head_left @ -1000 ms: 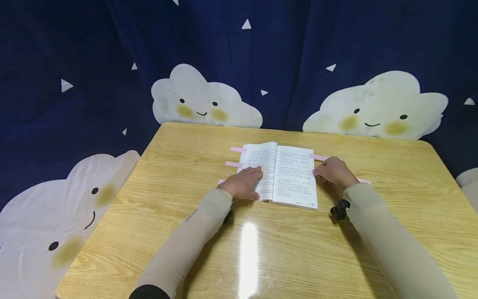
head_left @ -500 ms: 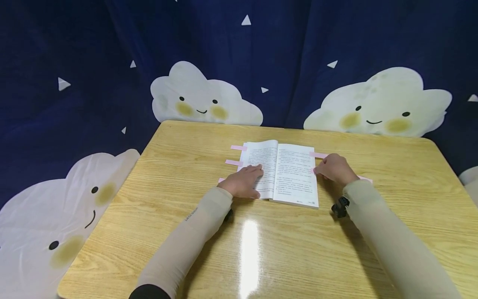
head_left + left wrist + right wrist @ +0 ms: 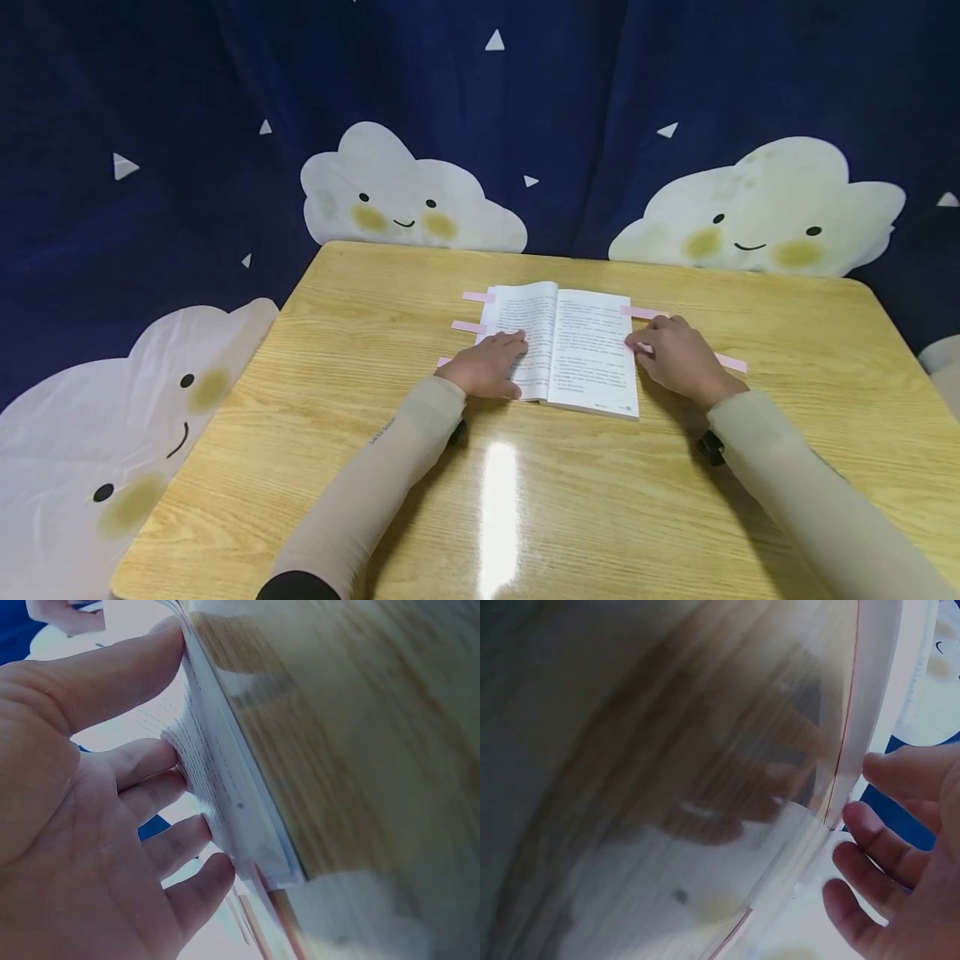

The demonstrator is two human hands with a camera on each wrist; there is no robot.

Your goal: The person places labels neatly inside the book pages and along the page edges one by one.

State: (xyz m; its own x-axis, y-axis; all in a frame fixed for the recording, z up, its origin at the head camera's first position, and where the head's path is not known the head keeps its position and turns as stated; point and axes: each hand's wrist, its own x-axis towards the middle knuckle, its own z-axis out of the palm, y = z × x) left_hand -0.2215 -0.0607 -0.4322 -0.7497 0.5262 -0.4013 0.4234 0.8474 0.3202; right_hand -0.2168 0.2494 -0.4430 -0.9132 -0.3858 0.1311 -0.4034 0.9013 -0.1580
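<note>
An open book [image 3: 592, 354] with printed pages lies on the wooden table. My left hand [image 3: 487, 367] rests on its left page, fingers extended and spread; in the left wrist view the fingertips touch the paper. At the right page's outer edge is my right hand [image 3: 678, 358], its fingers apart around a short pink sticky tab [image 3: 645, 348]. The right wrist view has the thumb and index fingertip right by the book's edge [image 3: 881, 697]. Higher on that edge another pink tab [image 3: 643, 313] sticks out. Several pink tabs [image 3: 468, 327] jut from the left edge, one partly covered by my left hand.
A separate pink strip [image 3: 731, 362] lies on the table [image 3: 600, 500] to the right of my right hand, partly hidden by it. A dark blue curtain [image 3: 570, 108] with cloud faces hangs behind the table's far edge.
My right hand has loosened from its pinch at the page edge and shifted slightly right, baring more of the tab and the separate strip. My left hand stays on the page.
</note>
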